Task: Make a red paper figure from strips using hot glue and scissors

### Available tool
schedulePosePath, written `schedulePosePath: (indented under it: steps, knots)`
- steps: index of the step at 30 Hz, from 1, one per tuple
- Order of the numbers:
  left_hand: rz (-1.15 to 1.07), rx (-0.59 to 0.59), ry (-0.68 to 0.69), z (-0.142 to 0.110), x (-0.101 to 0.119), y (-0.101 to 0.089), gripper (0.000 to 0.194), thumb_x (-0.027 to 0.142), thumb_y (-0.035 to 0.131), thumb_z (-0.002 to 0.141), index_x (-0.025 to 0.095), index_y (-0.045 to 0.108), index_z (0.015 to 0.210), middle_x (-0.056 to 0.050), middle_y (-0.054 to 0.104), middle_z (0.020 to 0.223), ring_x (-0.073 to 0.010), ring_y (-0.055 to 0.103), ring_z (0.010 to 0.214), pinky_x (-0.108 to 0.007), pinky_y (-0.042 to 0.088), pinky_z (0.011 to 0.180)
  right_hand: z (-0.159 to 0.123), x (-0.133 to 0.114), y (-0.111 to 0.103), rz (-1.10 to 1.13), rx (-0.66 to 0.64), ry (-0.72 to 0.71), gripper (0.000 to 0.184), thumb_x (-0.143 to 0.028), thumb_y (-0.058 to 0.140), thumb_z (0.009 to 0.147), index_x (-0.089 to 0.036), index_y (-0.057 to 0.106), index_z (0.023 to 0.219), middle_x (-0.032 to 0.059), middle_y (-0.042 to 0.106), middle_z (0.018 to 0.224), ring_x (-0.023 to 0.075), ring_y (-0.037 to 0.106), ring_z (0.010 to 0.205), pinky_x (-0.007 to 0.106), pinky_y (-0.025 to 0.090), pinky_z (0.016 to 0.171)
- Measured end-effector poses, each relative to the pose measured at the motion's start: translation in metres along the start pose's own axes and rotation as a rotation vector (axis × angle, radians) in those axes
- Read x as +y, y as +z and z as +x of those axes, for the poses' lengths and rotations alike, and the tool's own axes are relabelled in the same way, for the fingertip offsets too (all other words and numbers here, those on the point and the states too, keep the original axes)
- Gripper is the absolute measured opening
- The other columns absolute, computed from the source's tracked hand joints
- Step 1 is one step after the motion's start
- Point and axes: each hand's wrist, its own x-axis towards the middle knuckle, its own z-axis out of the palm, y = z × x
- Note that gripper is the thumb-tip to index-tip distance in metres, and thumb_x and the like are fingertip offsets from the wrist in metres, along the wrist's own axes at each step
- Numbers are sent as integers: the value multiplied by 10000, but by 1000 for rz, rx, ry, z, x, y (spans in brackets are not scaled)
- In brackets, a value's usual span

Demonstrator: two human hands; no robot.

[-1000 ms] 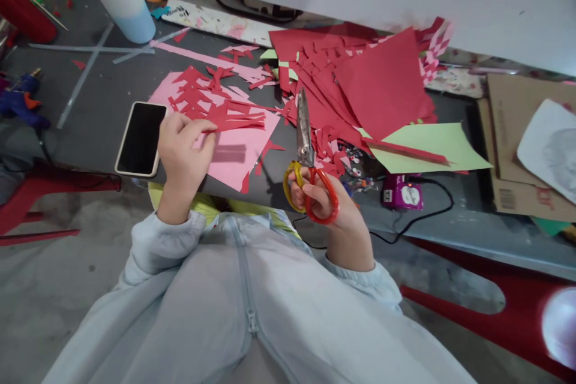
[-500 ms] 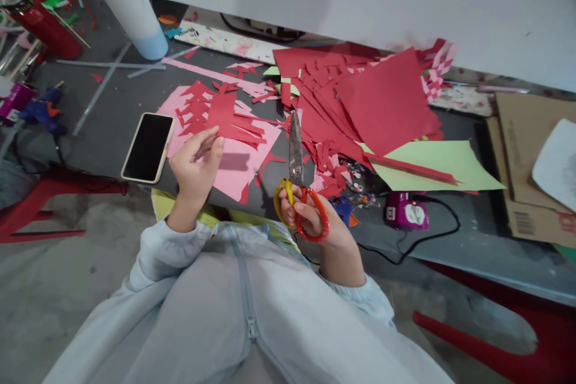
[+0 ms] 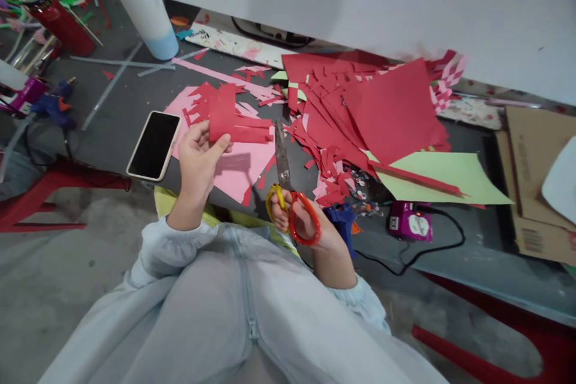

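Between thumb and fingers, my left hand (image 3: 200,156) pinches a piece of red paper (image 3: 224,111) with slits cut into its right side. My right hand (image 3: 303,222) is closed round the handles of a pair of scissors (image 3: 282,159), one loop yellow and one red. The blades point up and away from me, and look closed. Their tips are close to the right ends of the red strips; whether they touch is unclear. Under the held piece lies a pink sheet (image 3: 243,177) with red cut pieces on it.
A phone (image 3: 154,146) lies left of the pink sheet, with a white bottle (image 3: 146,12) behind it. Red paper sheets (image 3: 387,108) and scraps spread to the right, beside a pale green sheet (image 3: 445,177). A blue glue gun (image 3: 342,222) and a purple box (image 3: 409,222) with a cable sit near the front edge.
My left hand has turned the red paper so its slit strips point right. The scissors have come left, closer to the strip ends. The whole view has shifted slightly.
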Motion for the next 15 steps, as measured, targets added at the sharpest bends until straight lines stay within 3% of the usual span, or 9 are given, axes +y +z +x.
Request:
schedulePosePath:
  steps: [3, 8, 12, 15]
  knots:
    - [-104, -50, -62, 0, 5, 2, 363, 462, 845, 707, 207, 639, 863, -15, 717, 860, -141, 716, 730, -275, 618, 696, 2, 0, 2, -14, -15, -22, 467, -703, 611, 826, -242, 573, 892, -20, 443, 675, 132, 394, 559, 295, 377, 507]
    - [-267, -80, -139, -2, 16, 5, 379, 386, 901, 632, 175, 659, 833, 13, 701, 759, -104, 690, 634, -237, 609, 665, 2, 4, 0, -28, -83, 6, 453, -671, 637, 827, -251, 550, 973, -15, 416, 752, 136, 365, 621, 288, 382, 532]
    - [-307, -83, -157, -1, 22, 7, 384, 365, 919, 602, 165, 675, 821, 16, 709, 746, -97, 686, 606, -208, 593, 621, 1, 7, 1, -38, -84, 13, 452, -693, 513, 891, -251, 531, 986, 7, 429, 799, 157, 381, 645, 312, 392, 537]
    - [-321, -79, -157, 0, 23, 8, 376, 361, 927, 588, 167, 683, 797, 17, 716, 751, -95, 685, 603, -203, 591, 613, 2, 3, 4, -97, -109, -20, 395, -633, 528, 922, -248, 539, 1012, 15, 443, 824, 161, 391, 673, 324, 379, 584]
